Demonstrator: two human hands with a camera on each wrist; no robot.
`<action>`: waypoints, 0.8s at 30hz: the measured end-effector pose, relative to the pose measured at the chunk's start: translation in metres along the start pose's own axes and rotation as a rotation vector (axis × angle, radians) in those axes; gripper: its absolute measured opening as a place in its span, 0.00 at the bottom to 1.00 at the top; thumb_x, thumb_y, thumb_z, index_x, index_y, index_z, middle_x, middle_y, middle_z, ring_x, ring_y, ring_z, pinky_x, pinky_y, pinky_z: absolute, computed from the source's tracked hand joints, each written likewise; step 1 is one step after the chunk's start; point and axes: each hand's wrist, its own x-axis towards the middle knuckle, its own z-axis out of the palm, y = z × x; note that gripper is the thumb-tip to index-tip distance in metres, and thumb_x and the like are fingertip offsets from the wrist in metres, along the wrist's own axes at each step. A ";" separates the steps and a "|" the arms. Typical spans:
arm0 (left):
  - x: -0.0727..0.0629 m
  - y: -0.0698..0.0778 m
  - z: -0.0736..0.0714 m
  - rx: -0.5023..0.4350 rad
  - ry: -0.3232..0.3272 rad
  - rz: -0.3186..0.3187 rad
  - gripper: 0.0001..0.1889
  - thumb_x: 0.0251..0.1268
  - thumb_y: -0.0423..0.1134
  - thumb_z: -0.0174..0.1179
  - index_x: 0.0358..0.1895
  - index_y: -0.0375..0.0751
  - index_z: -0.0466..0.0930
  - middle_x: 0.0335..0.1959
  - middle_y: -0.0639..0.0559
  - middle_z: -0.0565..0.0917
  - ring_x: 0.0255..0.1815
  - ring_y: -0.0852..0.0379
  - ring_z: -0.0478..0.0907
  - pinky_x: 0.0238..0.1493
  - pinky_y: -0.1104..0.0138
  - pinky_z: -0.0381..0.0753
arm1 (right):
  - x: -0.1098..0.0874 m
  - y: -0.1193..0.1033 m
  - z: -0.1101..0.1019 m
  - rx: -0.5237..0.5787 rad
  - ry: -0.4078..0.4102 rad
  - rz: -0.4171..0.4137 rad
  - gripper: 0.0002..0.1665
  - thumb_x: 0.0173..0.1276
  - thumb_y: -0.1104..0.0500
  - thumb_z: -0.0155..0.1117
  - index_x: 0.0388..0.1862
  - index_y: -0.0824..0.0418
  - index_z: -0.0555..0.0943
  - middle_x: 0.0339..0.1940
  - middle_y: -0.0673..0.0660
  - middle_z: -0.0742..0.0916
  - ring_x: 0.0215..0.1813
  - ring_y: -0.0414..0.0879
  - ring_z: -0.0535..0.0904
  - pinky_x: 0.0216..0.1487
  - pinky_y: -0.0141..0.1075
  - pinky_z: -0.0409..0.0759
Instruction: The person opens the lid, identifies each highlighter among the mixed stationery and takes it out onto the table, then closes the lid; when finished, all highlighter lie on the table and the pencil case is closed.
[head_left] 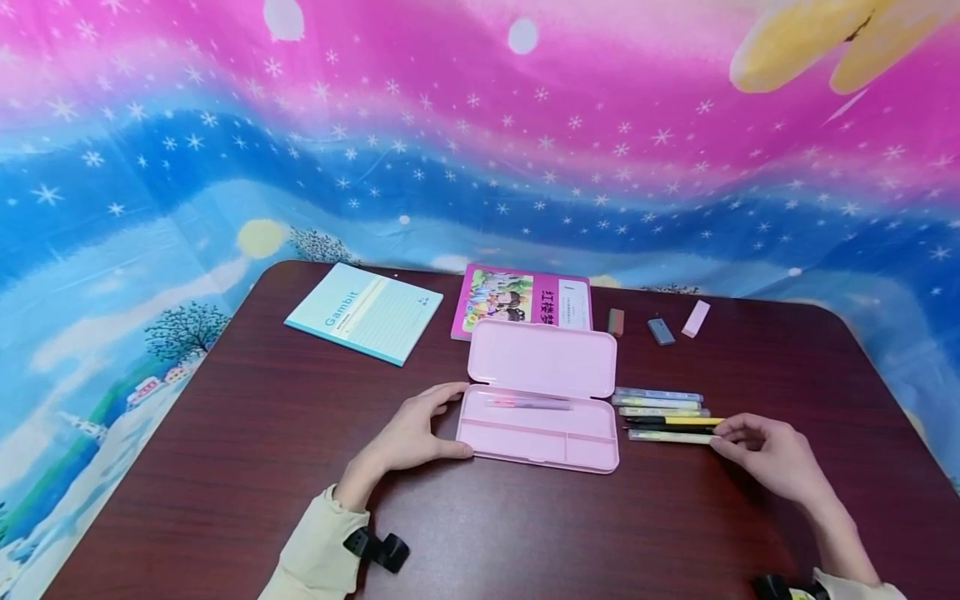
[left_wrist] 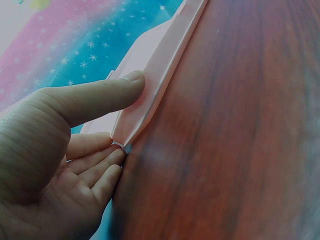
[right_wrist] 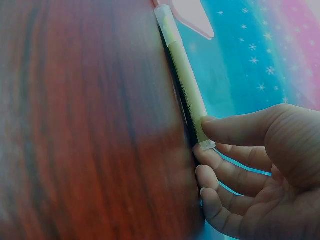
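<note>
A pink pencil case lies with its lid swung back and a slim pen in its long rear compartment. My left hand grips the case's left end; in the left wrist view the thumb presses the pink side wall and the fingertips touch the corner. At the right end of the pen row, my right hand pinches a pale yellow capped marker by one end between thumb and index finger. Beside that marker lie a yellow-and-black pen and several capped markers.
Behind the case lies a pink picture-covered book, partly hidden by the lid. A light blue notebook is at the back left. Toward the back right are a red-and-green eraser, a grey-blue block and a pink block.
</note>
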 end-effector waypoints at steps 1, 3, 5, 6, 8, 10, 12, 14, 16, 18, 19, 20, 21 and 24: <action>0.000 0.000 0.000 0.000 0.000 0.000 0.42 0.43 0.42 0.77 0.66 0.38 0.68 0.63 0.46 0.73 0.62 0.50 0.71 0.62 0.57 0.73 | 0.000 0.000 0.000 -0.003 0.005 -0.001 0.10 0.62 0.54 0.69 0.37 0.59 0.83 0.31 0.52 0.86 0.29 0.39 0.81 0.30 0.33 0.78; 0.000 0.000 0.000 0.001 -0.001 -0.002 0.42 0.43 0.43 0.77 0.66 0.38 0.69 0.63 0.46 0.73 0.62 0.50 0.71 0.62 0.57 0.73 | 0.000 0.000 0.001 -0.007 0.010 -0.002 0.10 0.62 0.54 0.70 0.37 0.59 0.83 0.31 0.52 0.86 0.29 0.40 0.81 0.29 0.34 0.78; 0.000 0.000 0.000 0.003 -0.002 -0.003 0.42 0.43 0.43 0.77 0.66 0.38 0.68 0.63 0.46 0.73 0.62 0.50 0.71 0.62 0.56 0.73 | 0.000 0.000 0.001 -0.012 0.010 0.001 0.10 0.61 0.55 0.70 0.36 0.60 0.83 0.31 0.52 0.86 0.29 0.41 0.80 0.29 0.34 0.77; 0.000 0.000 0.000 0.003 -0.002 -0.004 0.42 0.44 0.43 0.77 0.66 0.38 0.68 0.63 0.46 0.73 0.62 0.50 0.71 0.62 0.56 0.73 | 0.000 0.000 0.001 -0.021 0.014 0.004 0.10 0.61 0.55 0.71 0.36 0.59 0.83 0.31 0.52 0.86 0.28 0.41 0.80 0.29 0.34 0.77; 0.000 0.001 0.000 0.002 -0.004 -0.005 0.42 0.44 0.43 0.76 0.66 0.38 0.68 0.63 0.46 0.73 0.62 0.49 0.71 0.62 0.56 0.73 | 0.000 0.000 0.002 -0.030 0.017 0.003 0.10 0.60 0.55 0.71 0.35 0.60 0.83 0.31 0.52 0.86 0.28 0.41 0.80 0.29 0.34 0.76; 0.000 0.000 0.000 0.002 -0.003 -0.005 0.42 0.44 0.43 0.76 0.66 0.38 0.68 0.63 0.46 0.73 0.62 0.49 0.71 0.62 0.56 0.73 | 0.000 0.000 0.003 -0.041 0.022 0.001 0.09 0.60 0.56 0.71 0.35 0.59 0.83 0.30 0.52 0.86 0.28 0.40 0.79 0.29 0.34 0.75; 0.000 0.000 0.000 0.001 -0.004 -0.006 0.42 0.44 0.43 0.76 0.66 0.38 0.68 0.63 0.46 0.73 0.62 0.49 0.71 0.62 0.56 0.73 | 0.000 0.001 0.003 -0.046 0.025 -0.002 0.09 0.60 0.56 0.72 0.35 0.59 0.83 0.30 0.52 0.86 0.27 0.39 0.79 0.29 0.33 0.75; -0.001 0.000 0.000 0.002 -0.005 -0.007 0.42 0.44 0.44 0.76 0.66 0.38 0.68 0.63 0.46 0.73 0.62 0.50 0.71 0.62 0.56 0.73 | 0.000 0.002 0.004 -0.047 0.028 -0.004 0.09 0.59 0.57 0.72 0.35 0.59 0.83 0.30 0.52 0.86 0.27 0.39 0.79 0.29 0.33 0.75; -0.001 0.000 0.000 0.003 -0.006 -0.009 0.42 0.44 0.44 0.76 0.66 0.38 0.68 0.63 0.46 0.73 0.62 0.49 0.71 0.62 0.56 0.73 | 0.000 0.002 0.003 -0.046 0.030 -0.005 0.09 0.59 0.56 0.72 0.36 0.59 0.83 0.31 0.52 0.86 0.27 0.38 0.79 0.29 0.33 0.75; -0.001 0.000 0.000 -0.001 -0.004 -0.010 0.42 0.44 0.44 0.76 0.66 0.38 0.68 0.63 0.46 0.73 0.62 0.49 0.71 0.62 0.56 0.73 | 0.000 0.002 0.003 -0.044 0.027 -0.003 0.10 0.59 0.56 0.73 0.36 0.59 0.83 0.31 0.52 0.86 0.27 0.39 0.79 0.29 0.33 0.75; -0.001 0.000 0.000 -0.003 -0.003 -0.010 0.42 0.44 0.44 0.76 0.66 0.38 0.68 0.63 0.46 0.73 0.62 0.49 0.71 0.62 0.56 0.73 | 0.000 0.002 0.003 -0.044 0.024 -0.002 0.11 0.59 0.56 0.73 0.36 0.60 0.83 0.31 0.53 0.86 0.28 0.39 0.79 0.29 0.33 0.75; -0.001 0.000 0.000 -0.004 -0.003 -0.011 0.42 0.44 0.44 0.76 0.66 0.38 0.68 0.63 0.46 0.73 0.62 0.49 0.71 0.62 0.56 0.73 | 0.000 0.003 0.002 -0.043 0.021 0.000 0.11 0.59 0.55 0.73 0.36 0.60 0.83 0.31 0.53 0.86 0.28 0.40 0.79 0.29 0.33 0.75; -0.001 0.000 0.000 -0.006 -0.003 -0.011 0.42 0.44 0.43 0.76 0.66 0.38 0.68 0.63 0.46 0.73 0.62 0.49 0.71 0.62 0.56 0.73 | -0.001 0.002 0.001 -0.041 0.016 0.002 0.12 0.58 0.55 0.73 0.37 0.60 0.83 0.32 0.53 0.86 0.28 0.40 0.80 0.30 0.33 0.76; -0.001 0.000 0.000 -0.009 -0.002 -0.009 0.42 0.44 0.43 0.76 0.66 0.38 0.68 0.63 0.46 0.73 0.62 0.49 0.71 0.62 0.56 0.73 | -0.001 0.002 -0.001 -0.034 0.002 0.008 0.13 0.58 0.55 0.73 0.38 0.61 0.83 0.33 0.54 0.86 0.29 0.41 0.80 0.30 0.33 0.76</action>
